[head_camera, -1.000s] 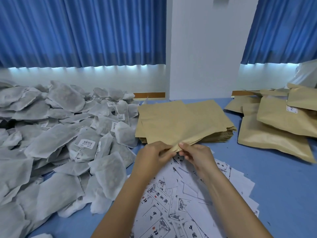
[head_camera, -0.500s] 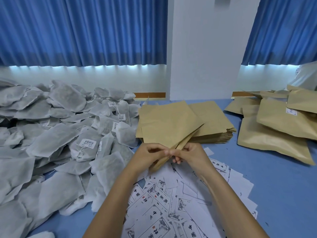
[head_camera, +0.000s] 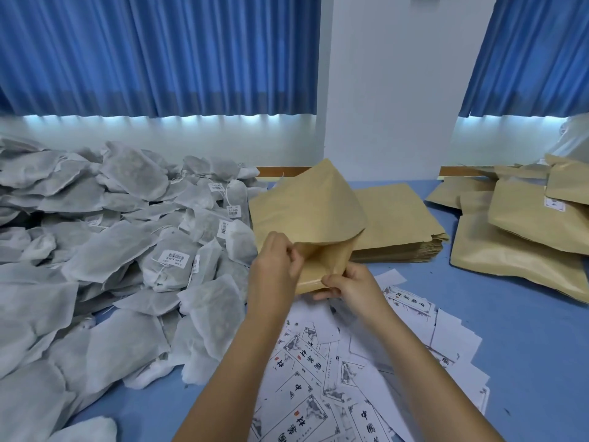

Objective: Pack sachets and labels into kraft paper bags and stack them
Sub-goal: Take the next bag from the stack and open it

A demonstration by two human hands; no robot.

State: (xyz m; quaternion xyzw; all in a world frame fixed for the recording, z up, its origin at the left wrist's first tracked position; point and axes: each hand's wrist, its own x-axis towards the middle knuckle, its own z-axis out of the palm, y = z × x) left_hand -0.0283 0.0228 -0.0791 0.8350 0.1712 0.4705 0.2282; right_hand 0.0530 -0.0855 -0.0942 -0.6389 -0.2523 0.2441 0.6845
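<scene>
The kraft paper bag [head_camera: 306,208] now stands raised above the near edge of the empty-bag stack [head_camera: 398,215]; a second ago it lay nearly flat, pinched at one corner. The left hand [head_camera: 275,263] and right hand [head_camera: 347,282] each pinch one lip, pulling the mouth apart. Judgement: the bag is opened for filling, with nothing loaded yet. The sachets [head_camera: 127,250] lie left, the labels [head_camera: 318,378] below, and the packed bags [head_camera: 516,250] right.

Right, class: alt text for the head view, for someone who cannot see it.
The left hand and right hand pinch open a tan kraft paper bag above scattered white printed labels. Grey mesh sachets are heaped left; flat kraft bag stack behind, filled kraft bags right.
</scene>
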